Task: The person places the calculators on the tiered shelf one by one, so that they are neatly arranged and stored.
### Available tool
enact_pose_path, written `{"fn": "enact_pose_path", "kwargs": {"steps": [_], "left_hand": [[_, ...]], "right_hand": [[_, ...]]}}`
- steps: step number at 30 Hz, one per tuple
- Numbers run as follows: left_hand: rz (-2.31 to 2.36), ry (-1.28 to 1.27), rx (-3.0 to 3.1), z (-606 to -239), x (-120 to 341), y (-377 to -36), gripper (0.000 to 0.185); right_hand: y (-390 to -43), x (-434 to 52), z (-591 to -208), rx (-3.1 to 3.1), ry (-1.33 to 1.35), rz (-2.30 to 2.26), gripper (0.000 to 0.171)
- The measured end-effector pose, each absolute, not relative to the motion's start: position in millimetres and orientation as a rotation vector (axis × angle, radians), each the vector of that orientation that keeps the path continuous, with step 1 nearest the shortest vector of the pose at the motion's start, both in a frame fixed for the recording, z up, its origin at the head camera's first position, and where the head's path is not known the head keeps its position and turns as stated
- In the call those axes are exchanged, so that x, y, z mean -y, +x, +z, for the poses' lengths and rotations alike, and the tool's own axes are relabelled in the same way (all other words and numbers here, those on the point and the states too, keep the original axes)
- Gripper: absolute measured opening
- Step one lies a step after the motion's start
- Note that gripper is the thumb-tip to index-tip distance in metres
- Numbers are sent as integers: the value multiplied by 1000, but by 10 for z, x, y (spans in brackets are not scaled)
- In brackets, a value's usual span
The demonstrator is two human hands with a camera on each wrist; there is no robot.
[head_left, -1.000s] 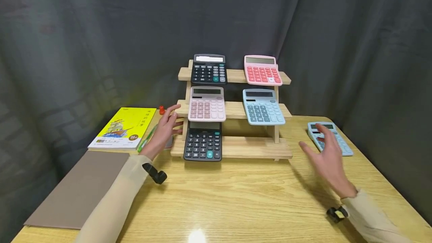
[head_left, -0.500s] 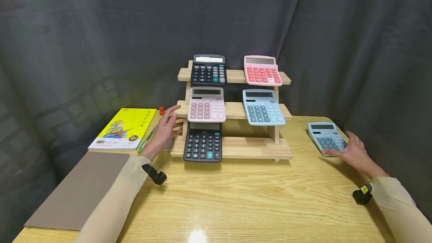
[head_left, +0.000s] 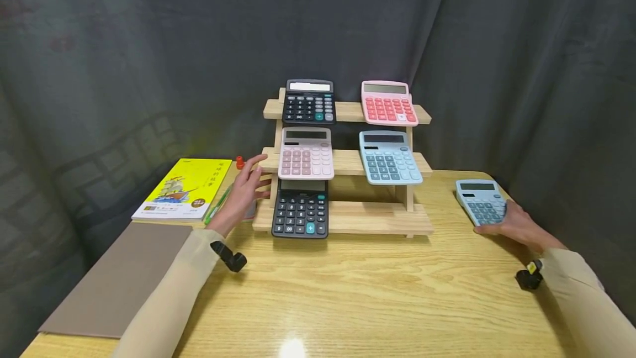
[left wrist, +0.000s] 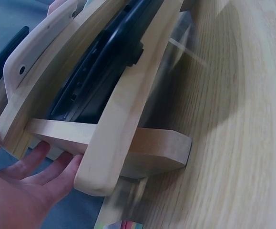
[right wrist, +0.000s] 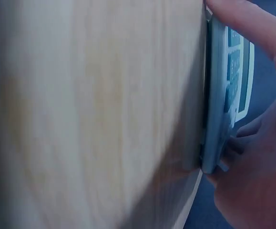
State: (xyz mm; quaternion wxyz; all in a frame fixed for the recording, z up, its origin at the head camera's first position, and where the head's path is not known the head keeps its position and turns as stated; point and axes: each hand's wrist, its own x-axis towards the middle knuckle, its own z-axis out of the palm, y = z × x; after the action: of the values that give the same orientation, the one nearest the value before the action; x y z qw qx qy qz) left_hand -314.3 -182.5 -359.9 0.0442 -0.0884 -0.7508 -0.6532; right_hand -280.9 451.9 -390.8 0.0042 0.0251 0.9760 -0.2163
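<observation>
At the table's right side my right hand (head_left: 519,228) holds a light blue calculator (head_left: 481,202) by its near end. In the right wrist view the thumb (right wrist: 252,21) lies along one edge of the calculator (right wrist: 219,95), with the other fingers bent at the opposite edge, partly hidden. My left hand (head_left: 240,195) rests its spread fingers against the left end of a three-tier wooden stand (head_left: 345,162). The left wrist view has those fingers (left wrist: 56,171) at the stand's side brace (left wrist: 152,145). On the stand's lowest shelf leans a black calculator (head_left: 300,217), at the left.
Above it stand a pale pink calculator (head_left: 306,153) and a black one with a white screen. A blue calculator (head_left: 391,157) and a pink calculator (head_left: 389,104) stand to the right. Left lie a yellow book (head_left: 186,187), a green pen (head_left: 217,205) and a brown folder (head_left: 119,275).
My right hand has moved right to the blue calculator on the table and closed on its near end. My left hand has stayed at the stand.
</observation>
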Motion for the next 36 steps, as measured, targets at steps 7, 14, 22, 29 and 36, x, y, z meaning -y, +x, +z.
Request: {"fn": "enact_pose_path", "kwargs": {"steps": [7,14,22,29,36], "left_hand": [[-2005,-254,2300,-3618,1837,-3157,45],[-2005,-236,2308,-3655,1853,-3147,45],[-2007,-233,2307,-3629,1827,-3144,45],[-1995,-238,2318,-3606,1813,-3145,46],[-2001,-245,2307,-3600,1819,-3140,46]], "right_hand": [[-2838,-4378,-3968,-3098,-109,-767,109],[-2906,-4241,-3965,-3143,34,-655,120],[-2924,-4214,-3920,-3200,123,-594,115],[-2830,-4124,-3878,-3287,254,-642,121],[-2640,-3931,-3732,-3313,302,-749,124]]}}
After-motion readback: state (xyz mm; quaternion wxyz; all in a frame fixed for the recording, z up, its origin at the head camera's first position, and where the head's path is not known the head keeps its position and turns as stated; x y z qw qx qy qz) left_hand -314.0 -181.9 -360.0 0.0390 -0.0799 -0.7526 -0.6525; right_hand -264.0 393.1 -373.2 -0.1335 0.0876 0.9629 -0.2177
